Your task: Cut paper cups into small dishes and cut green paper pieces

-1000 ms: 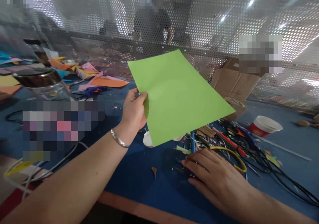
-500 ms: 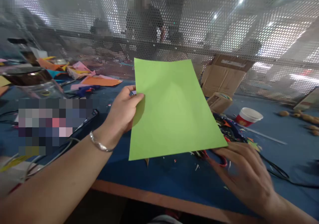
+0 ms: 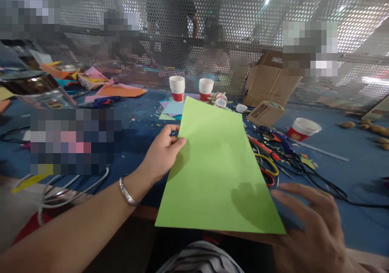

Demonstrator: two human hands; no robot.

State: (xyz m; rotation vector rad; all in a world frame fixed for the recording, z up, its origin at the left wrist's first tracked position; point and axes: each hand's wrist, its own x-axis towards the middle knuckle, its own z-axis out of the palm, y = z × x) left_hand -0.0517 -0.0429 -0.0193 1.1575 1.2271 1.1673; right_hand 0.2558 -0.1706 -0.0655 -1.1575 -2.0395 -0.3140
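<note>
My left hand [image 3: 165, 153] pinches a sheet of light green paper [image 3: 212, 163] at its left edge, thumb on top and the other fingers behind. A silver bangle circles that wrist. The sheet tilts down toward me, its lower edge overhanging the table's front. By the lower right edge of the paper is my right hand [image 3: 313, 216], fingers apart and slightly bent, with its fingertips close to the edge. No grip on the sheet shows there. Scissors with red and yellow handles [image 3: 269, 165] lie partly hidden beside the paper.
Two stacks of paper cups [image 3: 176, 88] [image 3: 206, 88] stand at the back. A single cup [image 3: 304, 129], a cardboard box [image 3: 270, 78], black cables [image 3: 322, 180] and paper scraps lie to the right. Coloured paper [image 3: 121, 90] and a glass jar [image 3: 39, 88] are on the left.
The green sheet has come down and nearer to me, with my left hand moving along. My right hand's fingers have parted from the lower right corner. The cups behind have come into view.
</note>
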